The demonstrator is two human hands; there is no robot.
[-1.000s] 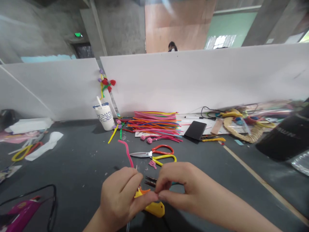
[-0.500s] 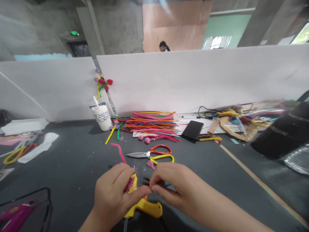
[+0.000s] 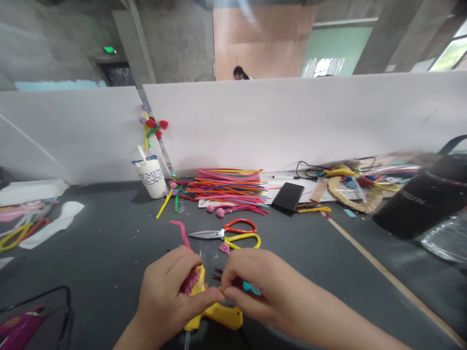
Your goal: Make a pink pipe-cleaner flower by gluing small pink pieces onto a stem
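Note:
My left hand point(image 3: 170, 291) is closed round a pink pipe-cleaner piece point(image 3: 191, 281), whose bent pink stem point(image 3: 182, 232) sticks out above the fingers. My right hand point(image 3: 251, 282) is pinched, its fingertips touching my left thumb; what they hold, if anything, is too small to make out. Beneath both hands lies a yellow glue gun point(image 3: 224, 315). Partly hidden behind my right hand are pliers with a teal handle point(image 3: 251, 288). Scissors point(image 3: 222, 234) with red and yellow handles lie just beyond, a small pink piece point(image 3: 224, 248) beside them.
Colourful pipe cleaners point(image 3: 229, 187) lie along the white partition point(image 3: 255, 126). A patterned cup point(image 3: 151, 179) stands left of them, a black phone point(image 3: 289, 196) right. Farther right are a woven ring point(image 3: 333, 192) and a black bag point(image 3: 419, 199). A magenta tool point(image 3: 22, 326) lies lower left.
The view has shifted slightly. My right hand's fingers have lifted a little, and more of the teal handle shows. Both hands stay together above the glue gun.

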